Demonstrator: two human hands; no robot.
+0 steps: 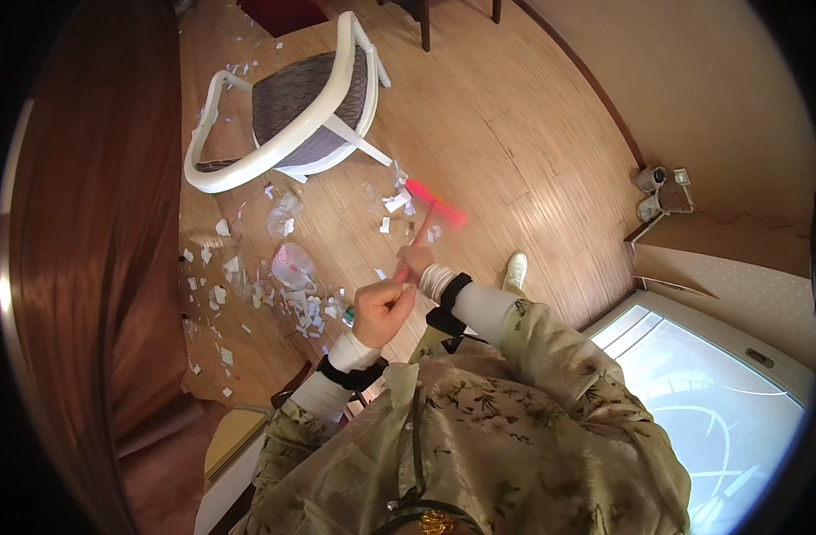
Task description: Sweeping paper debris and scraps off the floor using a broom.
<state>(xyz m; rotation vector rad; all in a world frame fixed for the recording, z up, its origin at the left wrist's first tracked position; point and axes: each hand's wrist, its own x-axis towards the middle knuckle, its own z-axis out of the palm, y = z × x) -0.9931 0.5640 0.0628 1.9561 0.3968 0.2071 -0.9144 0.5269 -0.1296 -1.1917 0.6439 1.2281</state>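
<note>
Both of my hands are closed around the handle of a pink broom (437, 203), my left hand (383, 311) nearer the handle's end and my right hand (418, 262) farther along it. The blurred broom head lies beyond my hands at floor level. White paper scraps (398, 201) and a piece of clear plastic lie against its left end. To the left, a crumpled clear plastic bag with pink print (293, 267) rests on the wooden floor among many paper scraps (309, 311). A small green item (349, 314) lies beside my left hand.
A white-framed chair with a patterned grey seat (307, 93) stands ahead. Brown curtains (140, 234) hang at the left. At the right are a wall socket (681, 176), small containers (650, 178) and a glass panel (708, 414). My shoe (516, 269) is on the floor. Dark furniture legs (424, 27) stand farther off.
</note>
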